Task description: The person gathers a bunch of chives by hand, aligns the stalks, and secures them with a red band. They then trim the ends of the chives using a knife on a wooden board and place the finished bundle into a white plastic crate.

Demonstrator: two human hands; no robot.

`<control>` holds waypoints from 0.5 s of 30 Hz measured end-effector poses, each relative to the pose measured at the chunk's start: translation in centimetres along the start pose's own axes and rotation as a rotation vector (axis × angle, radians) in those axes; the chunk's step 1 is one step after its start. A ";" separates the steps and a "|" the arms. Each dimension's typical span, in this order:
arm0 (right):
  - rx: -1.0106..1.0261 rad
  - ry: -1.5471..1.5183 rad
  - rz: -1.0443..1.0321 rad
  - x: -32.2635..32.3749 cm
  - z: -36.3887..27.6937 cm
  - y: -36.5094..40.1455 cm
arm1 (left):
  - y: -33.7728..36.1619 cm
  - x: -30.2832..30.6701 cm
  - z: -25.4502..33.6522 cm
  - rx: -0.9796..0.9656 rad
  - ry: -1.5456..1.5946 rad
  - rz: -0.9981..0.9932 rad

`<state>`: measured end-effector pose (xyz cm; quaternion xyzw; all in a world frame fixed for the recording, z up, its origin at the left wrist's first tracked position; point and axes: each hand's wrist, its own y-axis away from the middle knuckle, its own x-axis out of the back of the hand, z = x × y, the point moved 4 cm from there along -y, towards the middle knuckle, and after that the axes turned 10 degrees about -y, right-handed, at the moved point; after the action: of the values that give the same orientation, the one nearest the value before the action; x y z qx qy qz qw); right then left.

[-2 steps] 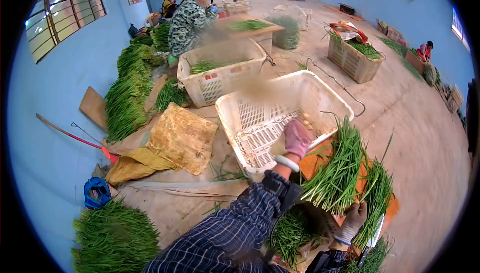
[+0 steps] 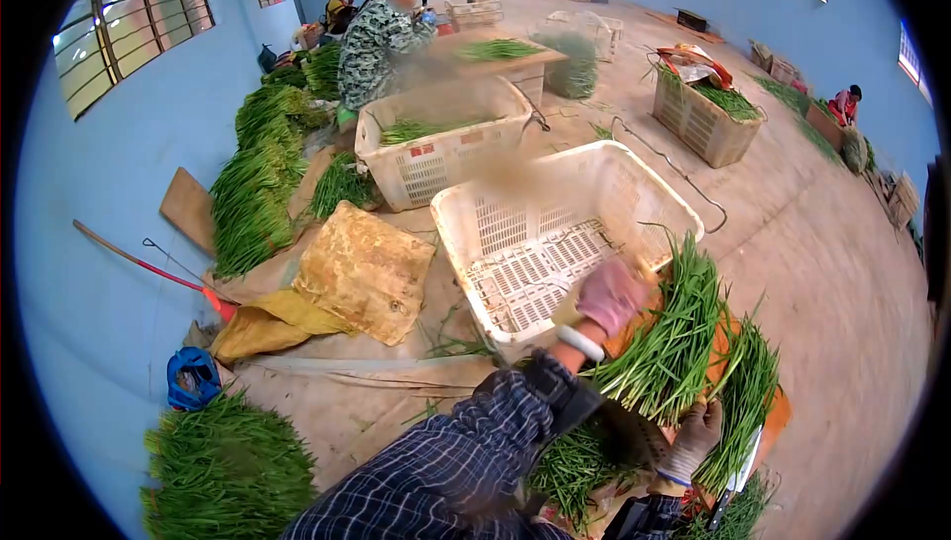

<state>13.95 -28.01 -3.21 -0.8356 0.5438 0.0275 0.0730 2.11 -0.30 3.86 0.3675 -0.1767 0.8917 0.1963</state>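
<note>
My left hand (image 2: 611, 297), in a pink glove with a white band at the wrist, is over the near right rim of a white plastic crate (image 2: 466, 287). Its fingers are smeared by motion. A bundle of long green leafy stalks (image 2: 669, 352) lies just right of it on an orange board (image 2: 783, 413). My right hand (image 2: 693, 436), in a greyish glove with bare fingertips, is closed at the pale stalk ends. A second bunch of green stalks (image 2: 750, 381) lies along its right side. Beside that hand is a knife (image 2: 733, 486) with a dark handle, partly covered by greens.
Loose greens (image 2: 575, 471) lie below the board. A heap of greens (image 2: 228, 466) sits at lower left, near a brown flat sheet (image 2: 367, 272). Beyond stand another crate (image 2: 436, 159) and a person in camouflage (image 2: 376, 54). A wire hook (image 2: 693, 188) lies by the crate.
My left hand has moved right and slightly down, from over the crate's inside toward the green stalks. My right hand stays almost where it was.
</note>
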 end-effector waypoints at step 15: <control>-0.074 0.428 -0.309 -5.2 1.1 4.5 | 9.3 -11.3 2.7 -0.859 -0.708 -0.202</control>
<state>7.74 -24.97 -4.05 -0.8975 0.4116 -0.1412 -0.0710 6.56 -12.00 -4.10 0.5464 -0.5429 0.5387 0.3413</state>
